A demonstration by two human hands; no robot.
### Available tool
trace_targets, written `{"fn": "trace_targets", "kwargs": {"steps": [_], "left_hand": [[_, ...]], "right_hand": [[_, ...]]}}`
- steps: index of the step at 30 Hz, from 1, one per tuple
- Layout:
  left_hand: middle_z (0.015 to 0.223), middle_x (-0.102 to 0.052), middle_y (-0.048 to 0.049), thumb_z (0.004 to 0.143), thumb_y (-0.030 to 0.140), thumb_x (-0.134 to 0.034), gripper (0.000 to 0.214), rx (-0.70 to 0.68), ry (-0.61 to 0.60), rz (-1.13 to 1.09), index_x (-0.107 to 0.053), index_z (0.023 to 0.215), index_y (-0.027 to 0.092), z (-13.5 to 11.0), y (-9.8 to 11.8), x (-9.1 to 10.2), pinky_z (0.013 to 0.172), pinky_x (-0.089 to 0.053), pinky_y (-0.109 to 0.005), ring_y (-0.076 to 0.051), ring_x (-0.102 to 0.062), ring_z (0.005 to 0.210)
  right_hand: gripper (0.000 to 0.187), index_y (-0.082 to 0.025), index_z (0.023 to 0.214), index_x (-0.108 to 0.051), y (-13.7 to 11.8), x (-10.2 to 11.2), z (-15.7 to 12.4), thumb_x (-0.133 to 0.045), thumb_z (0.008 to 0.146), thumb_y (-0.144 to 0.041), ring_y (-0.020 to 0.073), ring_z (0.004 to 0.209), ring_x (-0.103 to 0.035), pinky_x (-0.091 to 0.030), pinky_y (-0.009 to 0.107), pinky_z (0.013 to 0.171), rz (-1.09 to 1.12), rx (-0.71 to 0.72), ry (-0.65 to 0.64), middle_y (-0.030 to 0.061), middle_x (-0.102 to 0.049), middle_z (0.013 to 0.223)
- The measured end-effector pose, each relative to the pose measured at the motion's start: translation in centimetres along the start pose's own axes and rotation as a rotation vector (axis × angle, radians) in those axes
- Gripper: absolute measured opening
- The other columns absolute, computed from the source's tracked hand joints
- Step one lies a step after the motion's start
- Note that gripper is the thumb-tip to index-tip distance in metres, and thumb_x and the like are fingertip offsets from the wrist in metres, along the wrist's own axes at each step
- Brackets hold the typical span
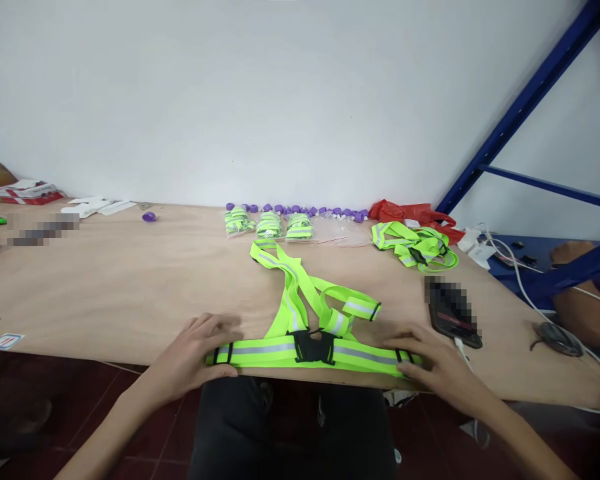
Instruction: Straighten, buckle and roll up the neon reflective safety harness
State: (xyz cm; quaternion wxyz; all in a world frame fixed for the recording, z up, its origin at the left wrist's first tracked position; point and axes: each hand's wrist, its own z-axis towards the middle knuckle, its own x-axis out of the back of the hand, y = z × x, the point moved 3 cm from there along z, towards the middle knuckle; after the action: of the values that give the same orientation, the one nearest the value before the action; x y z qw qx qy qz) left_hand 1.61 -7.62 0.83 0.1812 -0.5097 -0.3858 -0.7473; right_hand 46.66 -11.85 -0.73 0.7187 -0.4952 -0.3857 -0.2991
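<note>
A neon-green reflective harness (290, 293) with silver stripes lies on the table in front of me. Its waist belt runs along the near edge, joined in the middle by a black buckle (314, 347). My left hand (193, 353) grips the belt's left end beside a black slider, thumb below and fingers above. At the right end, my right hand (420, 357) pinches the belt by another black slider. The shoulder straps lie loosely crossed and looped beyond the buckle.
Behind the harness sit several bagged green bundles (269, 225) and a row of purple pieces (280, 209). Another green harness (417, 247) lies at right by a red plastic bag (415, 215). A phone (453, 313) with a charging cable and a dark mouse-like object (559, 338) are nearer.
</note>
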Motion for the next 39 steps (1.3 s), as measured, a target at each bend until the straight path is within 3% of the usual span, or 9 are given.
{"fn": "trace_targets", "kwargs": {"steps": [5,9,11,13,23,29,34,36,39], "left_hand": [[0.125,-0.066,-0.0094,0.098,0.039,-0.057,0.032,-0.189,0.140,-0.008,-0.064,0.128,0.028,2.4,7.3,-2.4,0.105,-0.047,-0.046,-0.027,-0.061,0.115],[0.152,-0.048,-0.0152,0.093,0.045,-0.063,0.057,-0.215,-0.001,0.022,-0.049,0.144,0.025,4.9,12.5,-7.9,0.118,-0.027,-0.064,-0.035,-0.043,0.141],[0.158,-0.039,-0.0158,0.092,0.049,-0.064,0.070,-0.183,-0.024,0.045,-0.039,0.152,0.025,5.5,13.1,-9.8,0.118,-0.022,-0.067,-0.037,-0.033,0.148],[0.161,-0.036,-0.0135,0.094,0.049,-0.061,0.072,-0.171,-0.027,0.039,-0.033,0.156,0.026,5.5,12.8,-10.7,0.120,-0.019,-0.066,-0.035,-0.029,0.150],[0.163,-0.032,-0.0096,0.097,0.052,-0.055,0.069,-0.167,-0.074,-0.025,-0.031,0.157,0.029,4.9,12.2,-10.4,0.121,-0.012,-0.068,-0.035,-0.027,0.151],[0.163,-0.033,-0.0102,0.097,0.052,-0.054,0.068,-0.170,-0.058,-0.003,-0.033,0.156,0.028,4.9,12.2,-10.5,0.120,-0.015,-0.068,-0.035,-0.027,0.151],[0.162,-0.034,-0.0099,0.099,0.049,-0.051,0.063,-0.178,-0.035,0.059,-0.033,0.156,0.028,4.8,12.2,-10.8,0.120,-0.015,-0.065,-0.032,-0.028,0.150],[0.162,-0.034,-0.0096,0.100,0.049,-0.049,0.062,-0.181,-0.025,0.079,-0.034,0.155,0.028,4.8,12.2,-10.9,0.121,-0.015,-0.065,-0.032,-0.029,0.150],[0.161,-0.036,-0.0095,0.100,0.050,-0.048,0.059,-0.169,-0.016,0.084,-0.036,0.154,0.028,4.8,12.3,-11.0,0.120,-0.016,-0.064,-0.031,-0.031,0.149]], "right_hand": [[0.041,-0.024,0.087,-0.074,0.0,2.5,6.2,-0.050,0.094,-0.056,0.0218,0.078,-0.068,-0.057,0.033,0.067,-0.046,-0.078,0.245,0.0086,-0.073,0.096],[0.030,-0.022,0.109,-0.070,-1.0,0.6,12.4,-0.066,0.086,-0.041,0.0215,0.087,-0.069,-0.053,0.032,0.078,-0.263,-0.035,-0.069,0.0086,-0.072,0.112],[0.023,-0.023,0.100,-0.072,-1.4,-0.7,14.5,-0.072,0.079,-0.033,0.0220,0.089,-0.069,-0.051,0.028,0.075,-0.368,-0.041,-0.252,0.0067,-0.075,0.105],[0.013,-0.022,0.089,-0.073,-1.7,-1.3,15.9,-0.071,0.077,-0.025,0.0227,0.085,-0.070,-0.048,0.027,0.071,-0.423,-0.061,-0.310,0.0064,-0.077,0.094],[0.033,-0.018,0.115,-0.066,-0.3,1.1,20.1,-0.051,0.086,-0.016,0.0350,0.110,-0.064,-0.047,0.040,0.086,-0.387,-0.261,-0.070,0.0172,-0.071,0.117],[0.027,-0.013,0.112,-0.065,0.8,0.1,21.0,-0.056,0.088,-0.022,0.0258,0.086,-0.072,-0.056,0.036,0.076,-0.056,-0.339,-0.120,0.0155,-0.074,0.097],[0.052,-0.028,0.134,-0.052,1.0,1.2,18.4,-0.063,0.086,-0.043,0.0203,0.099,-0.069,-0.058,0.032,0.079,0.275,-0.223,-0.008,0.0100,-0.066,0.128],[0.042,-0.022,0.110,-0.065,1.0,1.5,16.2,-0.067,0.081,-0.051,0.0227,0.089,-0.069,-0.057,0.033,0.073,0.286,-0.229,0.013,0.0101,-0.072,0.107],[0.049,-0.017,0.066,-0.064,-0.1,0.0,12.3,-0.060,0.082,-0.064,0.0198,0.060,-0.061,-0.048,0.031,0.058,0.176,-0.313,-0.339,0.0059,-0.065,0.062]]}}
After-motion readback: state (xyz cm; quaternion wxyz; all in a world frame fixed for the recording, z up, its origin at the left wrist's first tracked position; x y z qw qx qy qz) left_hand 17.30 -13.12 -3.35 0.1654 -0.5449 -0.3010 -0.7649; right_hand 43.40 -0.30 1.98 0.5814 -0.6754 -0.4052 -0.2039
